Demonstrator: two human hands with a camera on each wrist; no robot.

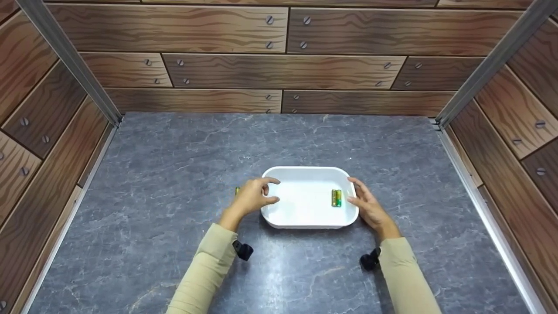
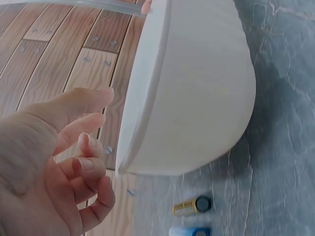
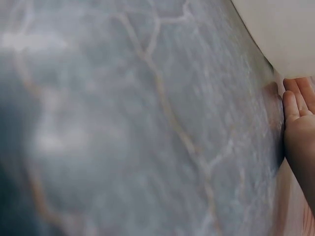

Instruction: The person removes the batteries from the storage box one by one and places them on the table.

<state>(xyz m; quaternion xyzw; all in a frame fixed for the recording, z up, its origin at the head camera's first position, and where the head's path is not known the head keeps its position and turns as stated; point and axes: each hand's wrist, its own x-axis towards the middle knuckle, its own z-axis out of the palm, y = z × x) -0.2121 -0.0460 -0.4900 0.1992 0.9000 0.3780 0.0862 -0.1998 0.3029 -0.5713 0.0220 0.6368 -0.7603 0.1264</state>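
Note:
A white plastic basin point(image 1: 301, 205) stands on the grey marbled tabletop. Two green-and-gold batteries point(image 1: 336, 198) lie side by side in its right part. My left hand point(image 1: 250, 196) hovers at the basin's left rim, thumb and forefinger spread apart; the left wrist view shows its fingers loosely bent with nothing between them. At the opposite end, my right hand point(image 1: 368, 207) holds the rim, thumb reaching over it and fingers along the outside. In the right wrist view, only part of that hand point(image 3: 300, 128) shows beside the basin wall point(image 3: 285, 39).
Beyond my left hand, a gold battery point(image 2: 192, 205) and a blue battery point(image 2: 190, 231) lie on the tabletop near the basin; my hand mostly hides them in the head view. Wood-patterned walls point(image 1: 279, 72) with metal corner posts point(image 1: 74, 65) enclose the table at the back and sides.

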